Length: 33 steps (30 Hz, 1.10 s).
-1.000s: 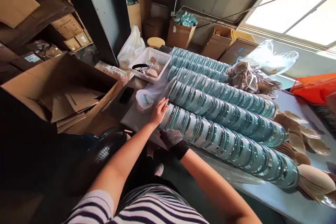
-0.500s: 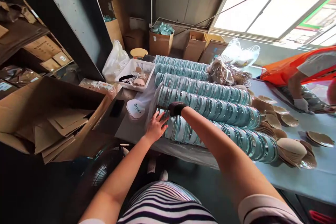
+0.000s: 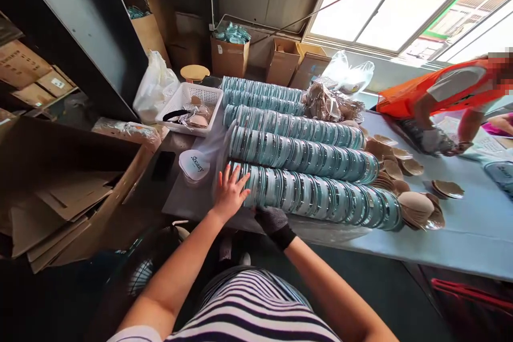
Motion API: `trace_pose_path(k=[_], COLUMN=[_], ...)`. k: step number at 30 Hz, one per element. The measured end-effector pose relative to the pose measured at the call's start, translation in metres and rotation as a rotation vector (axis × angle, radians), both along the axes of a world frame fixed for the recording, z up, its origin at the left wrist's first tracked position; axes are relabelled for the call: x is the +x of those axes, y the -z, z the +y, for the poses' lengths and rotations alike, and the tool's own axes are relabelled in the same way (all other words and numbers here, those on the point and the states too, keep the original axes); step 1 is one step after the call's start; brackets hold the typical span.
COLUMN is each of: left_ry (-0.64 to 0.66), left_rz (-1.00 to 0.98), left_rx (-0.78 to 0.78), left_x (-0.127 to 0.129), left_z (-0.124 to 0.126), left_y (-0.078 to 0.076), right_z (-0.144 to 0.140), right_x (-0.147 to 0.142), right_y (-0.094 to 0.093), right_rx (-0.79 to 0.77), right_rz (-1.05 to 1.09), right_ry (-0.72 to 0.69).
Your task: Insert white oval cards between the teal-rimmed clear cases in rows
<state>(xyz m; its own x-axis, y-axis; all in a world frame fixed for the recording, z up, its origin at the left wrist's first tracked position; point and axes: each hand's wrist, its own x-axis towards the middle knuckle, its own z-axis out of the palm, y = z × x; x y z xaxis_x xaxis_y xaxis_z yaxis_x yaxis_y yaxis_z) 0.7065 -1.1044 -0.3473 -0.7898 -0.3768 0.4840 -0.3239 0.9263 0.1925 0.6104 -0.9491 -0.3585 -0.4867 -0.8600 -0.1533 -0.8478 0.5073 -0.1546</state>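
Several long rows of teal and clear round packs (image 3: 308, 152) lie side by side on a pale table (image 3: 473, 235). My left hand (image 3: 230, 192), bare with fingers spread, presses flat against the left end of the nearest row (image 3: 320, 197). My right hand (image 3: 270, 219), in a dark mesh glove, rests at the near edge of that same row, just right of my left hand; what its fingers do is hidden. A white heart-shaped lid (image 3: 194, 164) with lettering lies left of my left hand.
A white basket (image 3: 190, 109) and a white plastic bag (image 3: 152, 85) stand behind the lid. An open cardboard box (image 3: 72, 192) sits at the left. Beige cups (image 3: 417, 206) lie at the rows' right end. A person in orange (image 3: 441, 91) works at the far right.
My right hand came back from the second row to the near edge of the front row. My left hand stayed on the row's end. The view swung, bringing the person in orange further in.
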Motion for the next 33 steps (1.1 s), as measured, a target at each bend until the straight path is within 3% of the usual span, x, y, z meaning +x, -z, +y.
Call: trace_pose_path(k=[3,6,9,13,17,19,21,24,26,27,29,31,33], left_ry=[0.071,0.113,0.104,0.104,0.093,0.089,0.089,0.075,0.064,0.06,0.065,0.107,0.179], left_rz=[-0.052,-0.108,-0.127,-0.127,-0.13,-0.134,-0.137,-0.139,-0.142,-0.144,-0.142,-0.139,-0.148], left_rx=[-0.033,-0.022,-0.002,-0.02,-0.017,-0.002,0.009,0.013,0.01,0.004,-0.019,-0.05,-0.073], left_x=[-0.012,-0.026,-0.033,-0.032,-0.029,-0.029,-0.029,-0.028,-0.026,-0.026,-0.027,-0.032,-0.041], left_z=[0.02,0.034,0.036,0.032,0.032,0.034,0.036,0.038,0.04,0.041,0.045,0.05,0.057], left_y=[-0.001,0.002,0.004,0.006,0.007,0.006,0.005,0.002,0.0,0.0,-0.001,-0.001,0.0], right_z=[-0.006,-0.037,-0.082,-0.107,-0.063,-0.028,0.003,0.03,0.038,0.04,0.042,0.039,0.026], right_x=[-0.051,-0.096,-0.116,-0.114,-0.095,-0.073,-0.046,-0.011,-0.004,-0.007,-0.028,-0.062,-0.1], right_y=[-0.053,-0.094,-0.108,-0.114,-0.101,-0.075,-0.035,0.023,0.04,0.038,0.016,-0.022,-0.061], right_rx=[-0.08,0.155,0.346,0.382,0.207,0.068,-0.002,0.012,0.012,-0.011,-0.093,-0.148,-0.047], right_rz=[0.125,0.197,0.14,0.134,0.184,0.177,0.126,0.018,-0.036,-0.048,-0.011,0.11,0.235], right_ry=[0.08,-0.011,-0.145,-0.239,-0.229,-0.135,-0.036,0.007,0.031,0.04,0.076,0.145,0.141])
